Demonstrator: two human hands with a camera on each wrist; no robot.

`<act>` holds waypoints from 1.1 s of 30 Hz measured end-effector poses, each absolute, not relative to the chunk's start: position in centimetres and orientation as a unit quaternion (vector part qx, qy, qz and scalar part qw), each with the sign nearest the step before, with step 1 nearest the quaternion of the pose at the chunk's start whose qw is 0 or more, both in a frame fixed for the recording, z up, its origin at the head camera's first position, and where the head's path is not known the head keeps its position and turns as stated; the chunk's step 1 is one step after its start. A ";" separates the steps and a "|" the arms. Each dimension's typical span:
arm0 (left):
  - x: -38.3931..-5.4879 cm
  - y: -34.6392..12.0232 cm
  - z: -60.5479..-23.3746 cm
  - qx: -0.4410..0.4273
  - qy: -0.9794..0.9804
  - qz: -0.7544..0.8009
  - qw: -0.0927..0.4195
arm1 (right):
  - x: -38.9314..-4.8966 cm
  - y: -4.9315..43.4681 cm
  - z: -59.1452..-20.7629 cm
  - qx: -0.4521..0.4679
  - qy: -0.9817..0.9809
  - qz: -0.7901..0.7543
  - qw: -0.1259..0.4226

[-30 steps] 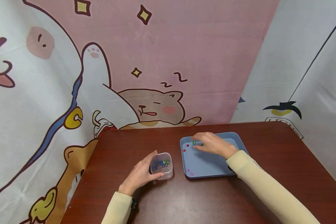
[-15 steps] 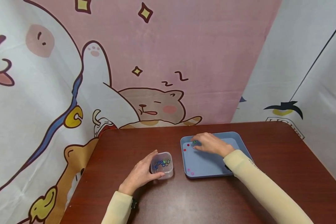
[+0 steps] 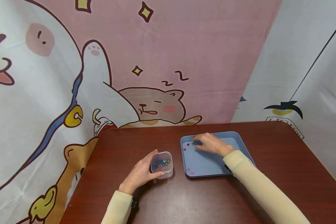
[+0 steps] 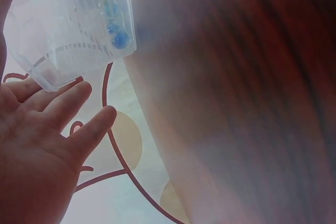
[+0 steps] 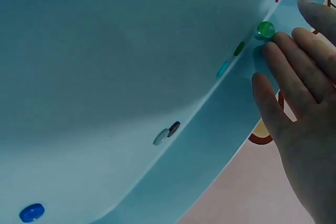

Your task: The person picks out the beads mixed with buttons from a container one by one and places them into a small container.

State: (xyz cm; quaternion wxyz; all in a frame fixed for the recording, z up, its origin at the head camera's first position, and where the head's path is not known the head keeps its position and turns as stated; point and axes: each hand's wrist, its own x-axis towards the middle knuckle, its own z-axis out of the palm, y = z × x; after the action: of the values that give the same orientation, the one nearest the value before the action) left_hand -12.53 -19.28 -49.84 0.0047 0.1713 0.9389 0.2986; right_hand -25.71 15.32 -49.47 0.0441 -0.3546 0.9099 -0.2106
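My left hand [image 3: 138,174] holds a small clear plastic box [image 3: 168,174] on the table, thumb on the near side and fingers around the far side. Several blue and green marbles [image 3: 163,162] lie inside it. Over the far left of a blue tray [image 3: 207,165] is my right hand [image 3: 211,143]. In the right wrist view its fingers [image 5: 286,66] are nearly straight, tips beside a green marble [image 5: 266,29], the thumb apart from it. Whether they touch the marble I cannot tell. A dark green flat piece [image 5: 239,49] and a teal one [image 5: 222,68] lie close by.
Red pieces [image 3: 184,149] lie along the tray's left side, pink ones [image 3: 192,173] at its near left corner. The right wrist view also shows a clear piece [image 5: 161,137], a dark one [image 5: 174,128] and a blue one [image 5: 31,213]. A patterned cloth [image 3: 207,62] hangs behind the table [image 3: 168,205].
My right hand has shifted slightly, and a second green piece seen a second ago is now hidden behind it in the head view. My left hand and the box have stayed put.
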 end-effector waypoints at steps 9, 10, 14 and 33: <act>-12.5 -19.2 -49.8 0.174 0.937 0.304 0.003 | -25.8 15.6 -50.1 -0.354 0.911 -0.207 0.033; -12.5 -19.3 -49.8 0.174 0.937 0.302 0.002 | -25.8 15.6 -50.2 -0.355 0.911 -0.206 0.032; -12.5 -19.3 -49.9 0.173 0.939 0.298 0.001 | -25.8 15.8 -50.3 -0.365 0.909 -0.198 0.025; -12.4 -19.2 -49.8 0.167 0.939 0.300 0.006 | -25.9 15.9 -51.0 -0.352 0.914 -0.198 0.028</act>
State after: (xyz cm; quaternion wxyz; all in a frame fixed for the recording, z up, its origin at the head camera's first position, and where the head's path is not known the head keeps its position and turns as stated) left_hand -12.37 -19.24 -49.78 0.0062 0.1667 0.9391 0.3004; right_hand -25.87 15.94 -50.99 0.0280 -0.3522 0.9143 -0.1983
